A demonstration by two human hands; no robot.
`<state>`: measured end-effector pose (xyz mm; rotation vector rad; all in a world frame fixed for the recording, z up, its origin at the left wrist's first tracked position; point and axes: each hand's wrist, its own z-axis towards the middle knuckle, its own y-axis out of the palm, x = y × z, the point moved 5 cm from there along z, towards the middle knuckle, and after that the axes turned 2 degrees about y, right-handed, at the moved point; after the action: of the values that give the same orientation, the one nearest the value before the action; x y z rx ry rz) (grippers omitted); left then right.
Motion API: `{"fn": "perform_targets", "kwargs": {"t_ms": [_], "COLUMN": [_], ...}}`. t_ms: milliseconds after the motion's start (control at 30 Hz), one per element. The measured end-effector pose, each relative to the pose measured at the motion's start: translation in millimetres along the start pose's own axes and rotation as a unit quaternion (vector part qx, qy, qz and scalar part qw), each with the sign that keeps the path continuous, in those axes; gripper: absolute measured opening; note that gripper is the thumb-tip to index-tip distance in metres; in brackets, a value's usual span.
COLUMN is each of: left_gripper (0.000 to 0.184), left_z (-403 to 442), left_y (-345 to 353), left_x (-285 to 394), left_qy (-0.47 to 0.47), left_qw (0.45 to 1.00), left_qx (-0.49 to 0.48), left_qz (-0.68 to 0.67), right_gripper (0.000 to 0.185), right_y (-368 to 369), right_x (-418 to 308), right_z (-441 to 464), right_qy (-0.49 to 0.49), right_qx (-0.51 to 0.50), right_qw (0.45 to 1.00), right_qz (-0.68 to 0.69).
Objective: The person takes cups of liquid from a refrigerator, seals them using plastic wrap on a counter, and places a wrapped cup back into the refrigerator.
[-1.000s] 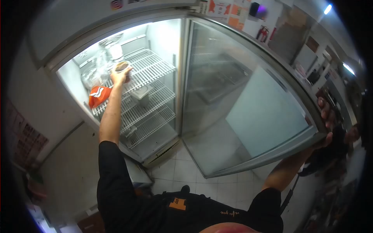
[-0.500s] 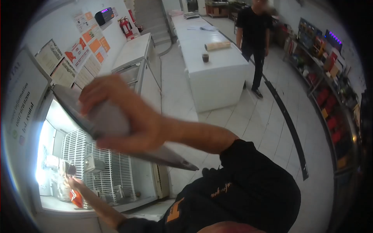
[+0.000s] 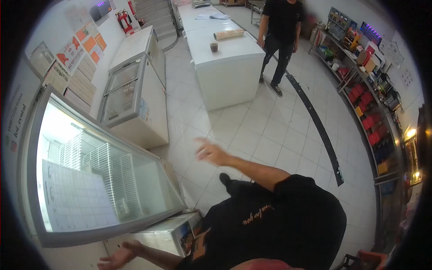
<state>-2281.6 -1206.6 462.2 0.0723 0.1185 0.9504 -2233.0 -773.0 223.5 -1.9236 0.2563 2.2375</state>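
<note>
The glass door (image 3: 148,184) of the lit upright fridge is closed, and a paper sheet (image 3: 76,195) shows on its glass. Below the door's lower edge, my left hand (image 3: 119,256) is empty, its fingers apart. Over the tiled floor to the right of the fridge, my right hand (image 3: 211,152) is held out with its fingers spread and nothing in it. Wire shelves (image 3: 96,159) show behind the glass; items inside are hard to make out.
A person (image 3: 282,33) in black stands beside a long white counter (image 3: 229,74) bearing a small dark cup (image 3: 213,47) and a roll (image 3: 228,34). A chest freezer (image 3: 135,96) stands beyond the fridge. Loaded shelving (image 3: 360,99) lines the right side; a black strip (image 3: 315,123) crosses the floor.
The fridge door has swung shut. My right hand has let go of it and moved right. My left hand has left the fridge and the cup it held. The view has turned right.
</note>
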Motion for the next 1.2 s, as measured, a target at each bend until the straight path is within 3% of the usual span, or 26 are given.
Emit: {"fn": "perform_targets", "kwargs": {"t_ms": [67, 100, 133, 167, 200, 267, 300, 333, 400, 500, 533, 667, 800, 900, 1000, 1033, 1100, 1200], "left_gripper": [0.067, 0.059, 0.046, 0.044, 0.039, 0.035, 0.029, 0.026, 0.025, 0.033, 0.036, 0.042, 0.043, 0.042, 0.042, 0.040, 0.032, 0.020], "left_z": [-11.9, -20.1, -27.7, -46.8, -56.8, -88.3, -103.1, -119.9, -107.0, -81.9, -71.3, -33.3, -23.2, -45.8, -79.1, -79.7, -91.8, -96.3], "left_y": [8.2, 17.1, 35.6, 55.5, 75.8, 128.2, 155.2, 180.1, 224.5, 284.9, 304.8, 367.0, 419.5, 474.5, 543.4, 564.3, 611.2, 687.1], "left_x": [7.6, 13.4, 31.9, 42.4, 67.5, 123.8, 158.4, 187.2, 269.5, 377.1, 409.4, 531.1, 600.6, 616.9, 613.0, 609.9, 605.3, 609.5], "left_qy": [-0.048, -0.072, -0.094, -0.110, -0.122, -0.320, -0.289, -0.316, -0.312, -0.269, -0.245, -0.207, -0.206, -0.174, -0.164, -0.108, -0.262, -0.389], "left_qw": [0.989, 0.974, 0.980, 0.978, 0.973, 0.864, 0.832, 0.791, 0.720, 0.566, 0.550, 0.477, 0.421, 0.443, 0.532, 0.615, 0.559, 0.575], "left_qx": [0.041, 0.059, 0.031, 0.013, -0.072, -0.161, -0.166, -0.245, -0.292, -0.276, -0.274, -0.221, -0.172, -0.270, -0.349, -0.336, -0.270, -0.270], "left_qz": [-0.136, -0.204, -0.174, -0.174, -0.182, -0.354, -0.444, -0.464, -0.547, -0.729, -0.750, -0.825, -0.866, -0.837, -0.754, -0.705, -0.739, -0.667], "right_gripper": [0.060, 0.057, 0.052, 0.048, 0.043, 0.035, 0.032, 0.030, 0.029, 0.032, 0.033, 0.032, 0.032, 0.033, 0.035, 0.035, 0.035, 0.035], "right_y": [-97.6, -144.2, -180.8, -212.8, -238.8, -282.2, -302.6, -317.4, -344.7, -388.9, -410.1, -490.0, -591.3, -645.6, -695.8, -709.4, -733.2, -780.0], "right_x": [58.9, 80.9, 81.6, 86.8, 88.2, 81.9, 81.9, 83.9, 88.3, 104.2, 108.5, 77.3, 74.7, 64.8, 81.0, 87.2, 101.7, 103.5], "right_z": [-48.5, -83.8, -118.1, -150.1, -177.7, -228.1, -248.0, -267.0, -295.0, -316.3, -316.0, -268.2, -189.9, -93.7, 3.8, 34.4, 89.5, 174.5], "right_qy": [0.090, 0.114, 0.137, 0.189, 0.205, 0.223, 0.206, 0.190, 0.184, 0.216, 0.234, 0.255, 0.216, 0.209, 0.184, 0.187, 0.188, 0.177], "right_qx": [0.233, 0.293, 0.373, 0.431, 0.490, 0.578, 0.604, 0.631, 0.667, 0.702, 0.709, 0.645, 0.588, 0.549, 0.516, 0.508, 0.491, 0.474], "right_qw": [0.968, 0.949, 0.918, 0.882, 0.847, 0.783, 0.767, 0.749, 0.720, 0.676, 0.662, 0.713, 0.766, 0.793, 0.811, 0.815, 0.822, 0.833], "right_qz": [0.002, -0.029, -0.005, -0.006, 0.031, 0.056, 0.059, 0.063, 0.049, 0.051, 0.057, 0.098, 0.144, 0.161, 0.204, 0.208, 0.218, 0.224]}}
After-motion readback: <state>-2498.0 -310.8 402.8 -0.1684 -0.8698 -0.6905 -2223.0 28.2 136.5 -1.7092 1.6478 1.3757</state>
